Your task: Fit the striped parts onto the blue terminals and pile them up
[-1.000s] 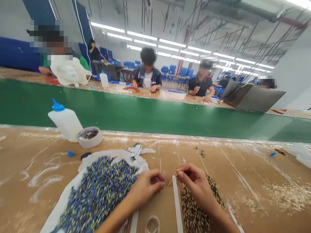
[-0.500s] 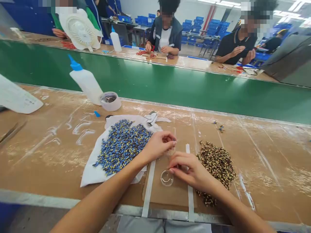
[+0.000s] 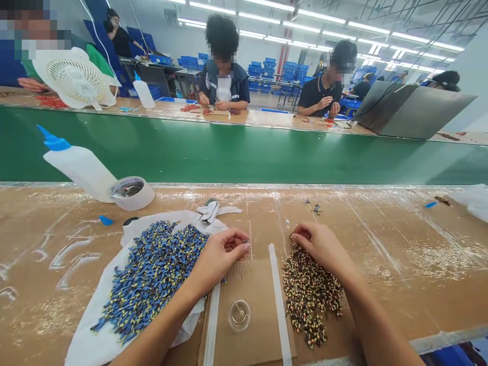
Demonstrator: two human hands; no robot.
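- The tabletop's near edge [image 3: 450,338] slants across the lower right, closer to the wearer than the small clear dish [image 3: 239,328], where a thin stick [image 3: 238,306] leans.
- A cardboard sheet [image 3: 259,282] lies under the dish, with white tape strips [image 3: 280,310] to either side; its brown surface stretches away toward the hands.
- Left of the dish, blue-and-yellow pieces [image 3: 152,274] heap on a white sheet [image 3: 91,320]; right of it spreads a brown-and-cream pile [image 3: 308,295], with broad tabletop farther right.
- Beyond the dish, slightly left, the left hand [image 3: 221,254] curls inward, thumb and fingertips pinched on a small piece [image 3: 246,241].
- Beyond the dish, to its right, the right hand [image 3: 318,249] arches over the brown-and-cream pile's far end, fingertips drawn together (whether they grip anything cannot be told).
- Farthest from the dish, a green belt [image 3: 244,157] borders the table, people seated across it.
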